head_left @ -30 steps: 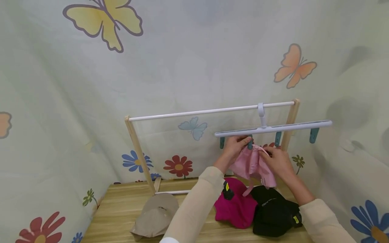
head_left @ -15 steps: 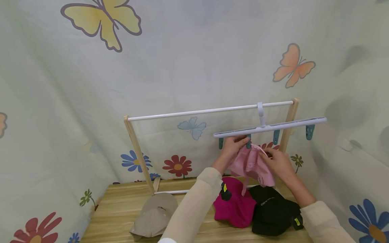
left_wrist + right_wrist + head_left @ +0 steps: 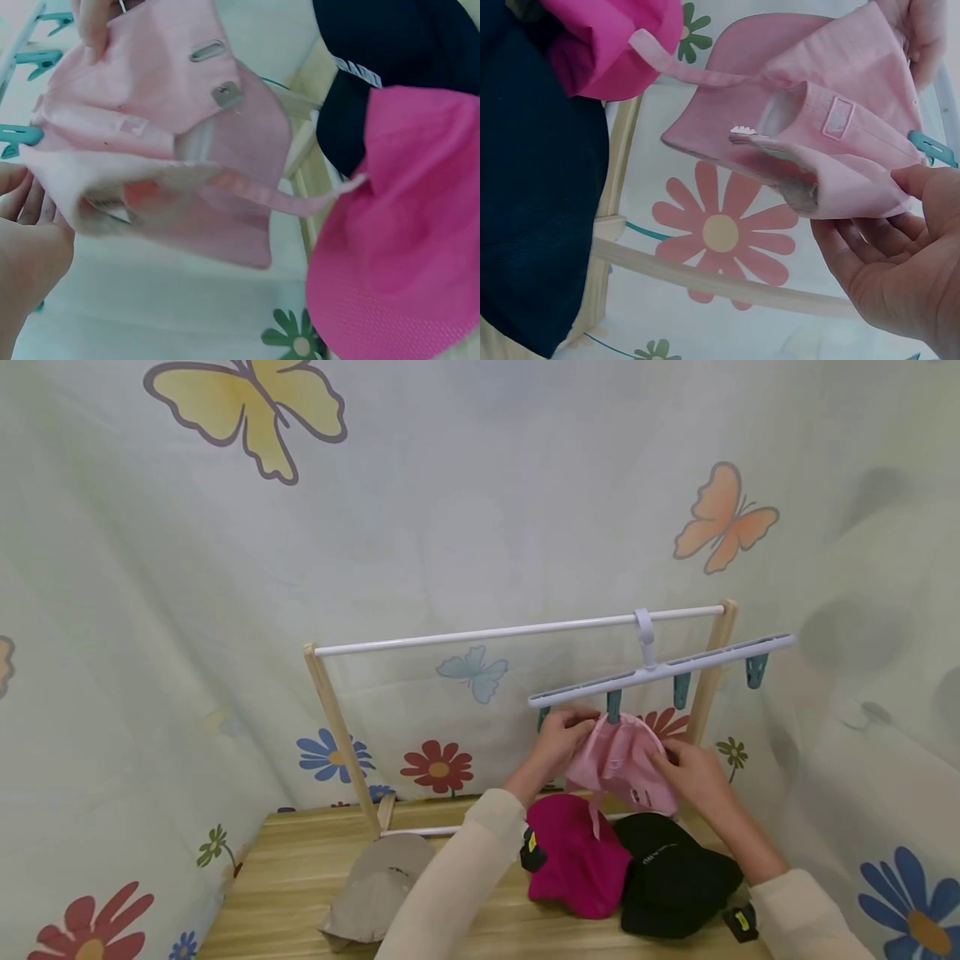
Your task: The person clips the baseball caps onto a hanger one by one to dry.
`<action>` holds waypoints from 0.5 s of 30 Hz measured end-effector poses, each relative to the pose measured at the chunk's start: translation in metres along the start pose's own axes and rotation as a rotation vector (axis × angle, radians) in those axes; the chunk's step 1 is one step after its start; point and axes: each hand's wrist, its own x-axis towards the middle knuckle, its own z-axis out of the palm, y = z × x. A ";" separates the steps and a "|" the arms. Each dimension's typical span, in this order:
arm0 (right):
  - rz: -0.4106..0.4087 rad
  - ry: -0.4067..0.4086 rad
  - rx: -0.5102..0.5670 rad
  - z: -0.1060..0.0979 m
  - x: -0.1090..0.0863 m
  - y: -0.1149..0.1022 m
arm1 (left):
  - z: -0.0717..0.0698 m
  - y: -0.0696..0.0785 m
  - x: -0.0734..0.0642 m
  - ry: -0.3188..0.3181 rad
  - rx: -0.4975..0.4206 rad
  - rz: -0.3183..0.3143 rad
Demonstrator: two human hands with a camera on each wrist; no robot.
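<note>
A pink cap (image 3: 626, 764) hangs from the second teal clip (image 3: 614, 706) of a pale lavender hanger (image 3: 667, 670), with its strap dangling. My left hand (image 3: 558, 743) holds the cap's left edge just beside the clip. On the other side, my right hand (image 3: 693, 768) pinches the cap's right edge. In the right wrist view, the right thumb (image 3: 919, 178) lies on top of the fabric and the fingers go beneath it. The left wrist view has the left hand (image 3: 30, 247) at the cap's edge, its fingertips partly hidden behind the cloth.
The hanger hooks over the white rail (image 3: 480, 633) of a wooden rack (image 3: 341, 739). Below, a magenta cap (image 3: 581, 860) and a black cap (image 3: 675, 877) lie on the wood-grain table (image 3: 277, 877). A beige cap (image 3: 382, 889) lies left of my left sleeve.
My left hand has moved from the clip down to the cap's left edge. The hanger's right end has swung back and its left end has dropped slightly. The right hand keeps its grip.
</note>
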 end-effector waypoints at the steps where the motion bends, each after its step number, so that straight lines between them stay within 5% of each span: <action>1: 0.014 -0.014 0.006 0.000 -0.001 0.001 | -0.002 -0.002 -0.003 -0.003 0.020 -0.011; 6: 0.063 -0.053 0.015 0.003 -0.007 0.006 | -0.011 -0.016 -0.013 -0.015 0.079 -0.018; 15: 0.059 -0.054 0.007 0.006 -0.019 0.015 | -0.031 -0.037 -0.029 -0.089 0.072 0.067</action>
